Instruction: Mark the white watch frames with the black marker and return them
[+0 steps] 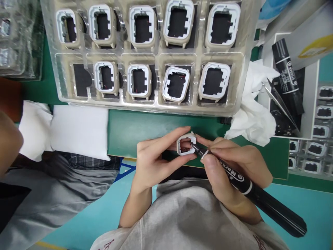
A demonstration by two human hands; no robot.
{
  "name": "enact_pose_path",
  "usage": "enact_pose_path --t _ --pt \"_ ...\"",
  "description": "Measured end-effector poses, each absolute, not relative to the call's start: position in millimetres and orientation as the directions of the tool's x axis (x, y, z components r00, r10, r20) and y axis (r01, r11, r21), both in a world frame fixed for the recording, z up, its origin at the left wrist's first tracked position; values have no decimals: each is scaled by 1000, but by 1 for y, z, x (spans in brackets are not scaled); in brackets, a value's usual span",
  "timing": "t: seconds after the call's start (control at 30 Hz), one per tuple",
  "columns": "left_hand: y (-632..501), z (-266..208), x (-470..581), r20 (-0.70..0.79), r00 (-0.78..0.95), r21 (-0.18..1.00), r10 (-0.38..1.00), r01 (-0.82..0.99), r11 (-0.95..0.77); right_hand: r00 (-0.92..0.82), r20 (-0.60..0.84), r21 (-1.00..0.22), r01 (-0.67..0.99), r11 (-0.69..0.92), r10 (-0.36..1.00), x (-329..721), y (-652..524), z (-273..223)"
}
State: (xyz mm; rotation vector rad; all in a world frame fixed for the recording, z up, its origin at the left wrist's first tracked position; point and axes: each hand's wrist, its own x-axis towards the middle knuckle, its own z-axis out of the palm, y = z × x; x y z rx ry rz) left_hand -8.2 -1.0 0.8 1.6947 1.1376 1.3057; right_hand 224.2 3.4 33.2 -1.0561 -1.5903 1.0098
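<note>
Between the thumb and fingers of my left hand (153, 158) is a small white and beige plastic frame (179, 146), rounded-square with an open middle. My right hand (234, 166) grips a black marker (270, 205) like a pen, its tip touching or very close to the frame's inner right edge. A finger of my right hand also reaches the frame's upper right side. Beyond my hands lies a clear plastic tray (145, 108) with two rows of similar frames (139, 81). Its front-left compartment (82, 80) holds no frame, showing only a black bottom.
At right, a white box (315, 100) holds another black marker (287, 69) and metal tweezers (281, 104). Crumpled tissue (252, 118) lies beside it. A folded white cloth (80, 128) is at left, near another person's arm (7, 142). More trays (310, 149) stand at far right.
</note>
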Motion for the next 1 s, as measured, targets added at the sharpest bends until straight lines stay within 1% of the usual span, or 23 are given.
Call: enact_pose_path --t 0.07,0.1,0.23,0.4,0.5,0.6,0.67,0.73,0.8,0.9,1.0 --pt "-1 0 -8 352 108 902 930 226 -368 -203 256 -940 175 292 945 223 4 32" --pt "-1 0 -9 353 109 901 929 228 -369 -194 279 -937 159 310 941 222 4 30" --pt "-1 1 -9 346 116 906 931 215 -364 -107 351 -926 106 362 930 219 2 22" --pt "1 2 -8 346 116 906 931 219 -364 -136 345 -925 119 361 929 219 0 21" --pt "1 2 -6 342 86 910 936 216 -353 -64 392 -911 112 397 918 215 -1 21" --pt "1 1 -5 346 47 914 937 207 -348 -14 403 -911 91 403 915 208 -1 20" --pt "1 0 -5 353 33 913 935 205 -353 28 453 -890 78 450 891 203 2 18" --pt "1 -1 -4 357 28 913 934 201 -356 78 519 -854 97 511 851 200 5 15" --pt "2 -2 -4 353 26 914 935 203 -351 93 556 -830 117 546 826 200 8 13" --pt "2 -2 -3 347 20 915 938 211 -343 26 533 -842 116 527 846 202 9 15" --pt "2 -3 -2 342 2 917 940 217 -334 3 463 -878 139 458 886 202 5 23"
